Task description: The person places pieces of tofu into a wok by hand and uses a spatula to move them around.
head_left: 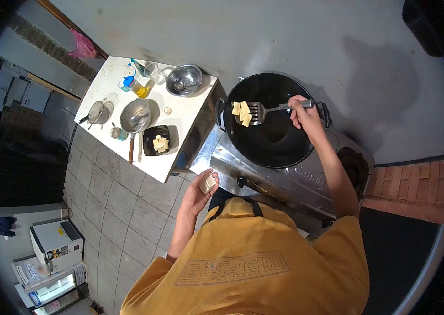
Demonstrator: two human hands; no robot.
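Observation:
My right hand (304,115) is wrapped round the handle of a slotted spatula (256,114). On the spatula's blade lie several pale yellow tofu-like pieces (243,113), over the left side of a large black wok (272,149). Dark liquid or a dark shiny base shows inside the wok. Lower down, between my body and the side table, my left hand (196,195) is closed around a few flat, pale slices (208,183) resembling the pieces on the spatula.
The wok stands on a metal gas stove (306,176) against the grey wall. On the white table (151,167) are a black square dish (148,149) of similar pale pieces, metal bowls (183,88), a strainer (98,112) and an oil bottle (139,90). A white appliance (56,239) stands lower left.

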